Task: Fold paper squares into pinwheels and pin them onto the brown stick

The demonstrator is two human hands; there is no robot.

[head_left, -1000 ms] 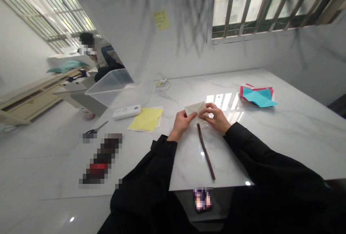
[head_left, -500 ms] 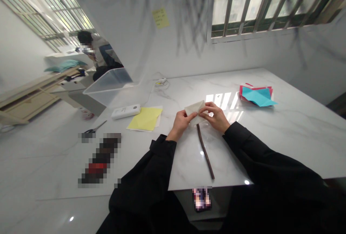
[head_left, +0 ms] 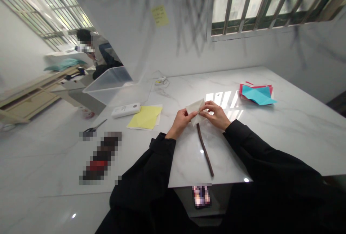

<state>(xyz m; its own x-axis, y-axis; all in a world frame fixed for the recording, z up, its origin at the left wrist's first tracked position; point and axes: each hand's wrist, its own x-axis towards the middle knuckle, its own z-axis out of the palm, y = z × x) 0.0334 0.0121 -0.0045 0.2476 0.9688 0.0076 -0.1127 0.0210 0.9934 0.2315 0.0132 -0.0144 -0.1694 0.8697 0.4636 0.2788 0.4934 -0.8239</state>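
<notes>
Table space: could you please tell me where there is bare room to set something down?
Bare marble table lies between the right hand and the teal and red papers. Crowded: left side, around the yellow paper, white device and clear bin.

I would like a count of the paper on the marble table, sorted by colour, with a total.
White folded paper, pinched by left hand and right hand: 1
Yellow sheet: 1
Blue sheet, on top of the red: 1
Red paper, a stack whose sheets cannot be counted: 1
Total: 4
</notes>
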